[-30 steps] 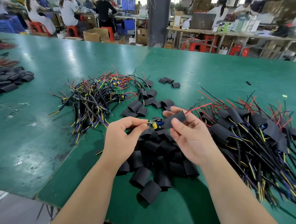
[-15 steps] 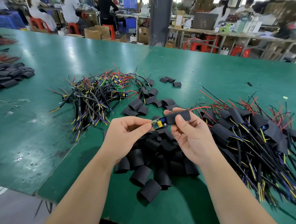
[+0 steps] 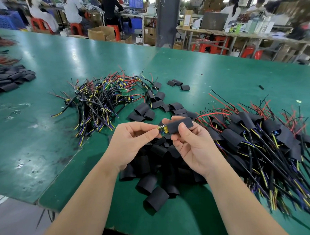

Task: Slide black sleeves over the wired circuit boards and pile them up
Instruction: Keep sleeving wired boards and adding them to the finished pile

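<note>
My right hand [image 3: 192,146] pinches a black sleeve [image 3: 179,125] above the table, thumb in front and fingers behind. A small circuit board [image 3: 163,130] with a yellow part sticks out of the sleeve's left end; my left hand [image 3: 131,139] pinches that end. Red wires leave the sleeve's right end. Below my hands lies a heap of empty black sleeves [image 3: 156,171]. A pile of bare wired boards [image 3: 101,98] sits to the left, and a pile of sleeved boards [image 3: 268,141] to the right.
The green table [image 3: 41,147] ends at a front edge close to me, with a seam running diagonally. More black sleeves [image 3: 9,79] lie at the far left, and three loose ones [image 3: 178,84] further back. People work at benches behind the table.
The sleeve has slid further left over the board, so less of the board shows. Both hands have lifted slightly and stayed together.
</note>
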A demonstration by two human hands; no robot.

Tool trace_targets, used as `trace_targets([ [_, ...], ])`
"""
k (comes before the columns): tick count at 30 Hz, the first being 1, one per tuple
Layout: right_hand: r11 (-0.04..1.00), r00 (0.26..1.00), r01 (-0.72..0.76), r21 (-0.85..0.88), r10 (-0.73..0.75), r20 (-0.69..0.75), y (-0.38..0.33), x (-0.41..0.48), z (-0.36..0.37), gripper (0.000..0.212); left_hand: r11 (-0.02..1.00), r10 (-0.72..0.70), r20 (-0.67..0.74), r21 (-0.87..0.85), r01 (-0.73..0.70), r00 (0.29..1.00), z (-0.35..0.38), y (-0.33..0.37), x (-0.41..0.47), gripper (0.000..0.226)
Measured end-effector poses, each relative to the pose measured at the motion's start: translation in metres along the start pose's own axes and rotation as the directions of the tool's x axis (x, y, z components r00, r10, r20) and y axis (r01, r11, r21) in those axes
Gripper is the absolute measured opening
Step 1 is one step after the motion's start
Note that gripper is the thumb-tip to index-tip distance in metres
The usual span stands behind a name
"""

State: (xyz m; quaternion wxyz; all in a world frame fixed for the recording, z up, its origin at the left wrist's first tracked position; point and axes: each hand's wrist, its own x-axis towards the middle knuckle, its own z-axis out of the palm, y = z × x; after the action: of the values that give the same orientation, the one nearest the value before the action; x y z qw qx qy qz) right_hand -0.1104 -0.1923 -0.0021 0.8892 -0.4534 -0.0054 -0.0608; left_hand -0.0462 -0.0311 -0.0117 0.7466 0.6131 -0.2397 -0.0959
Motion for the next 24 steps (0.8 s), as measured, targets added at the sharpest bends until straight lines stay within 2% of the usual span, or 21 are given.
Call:
trace_targets([
  [4,1.0,0.999,0.001,0.001,0.0,-0.038,0.002,0.001,0.0,0.017,1.0,-0.006,0.006,0.027,0.006,1.0,-0.001,-0.001,0.001,0.012],
  [8,0.996,0.998,-0.017,-0.092,0.011,-0.059,0.011,0.002,0.004,0.026,1.0,-0.012,0.009,0.02,0.012,1.0,-0.001,-0.003,0.0,0.01],
  [12,0.997,0.997,-0.07,-0.031,0.069,-0.047,0.013,0.001,0.005,0.028,0.999,0.046,0.006,0.017,-0.046,0.999,-0.001,-0.003,0.001,0.009],
  [15,0.997,0.996,-0.071,0.027,0.072,-0.048,0.012,0.001,0.006,0.029,0.98,0.129,-0.012,0.155,-0.126,0.992,-0.002,-0.005,0.001,0.021],
  [17,0.999,0.996,-0.054,0.006,0.054,-0.072,0.012,0.002,0.007,0.032,0.944,0.201,-0.012,0.271,-0.19,0.98,-0.002,-0.006,0.002,0.028],
  [21,0.993,0.988,-0.057,-0.1,0.042,-0.151,0.01,0.003,0.011,0.032,0.878,0.252,-0.011,0.423,-0.224,0.968,-0.001,-0.009,0.002,0.012],
  [24,0.999,0.965,0.028,0.021,-0.021,-0.261,-0.008,0.002,0.012,0.024,0.834,0.314,-0.058,0.494,-0.246,0.948,-0.002,-0.012,0.002,0.009],
])
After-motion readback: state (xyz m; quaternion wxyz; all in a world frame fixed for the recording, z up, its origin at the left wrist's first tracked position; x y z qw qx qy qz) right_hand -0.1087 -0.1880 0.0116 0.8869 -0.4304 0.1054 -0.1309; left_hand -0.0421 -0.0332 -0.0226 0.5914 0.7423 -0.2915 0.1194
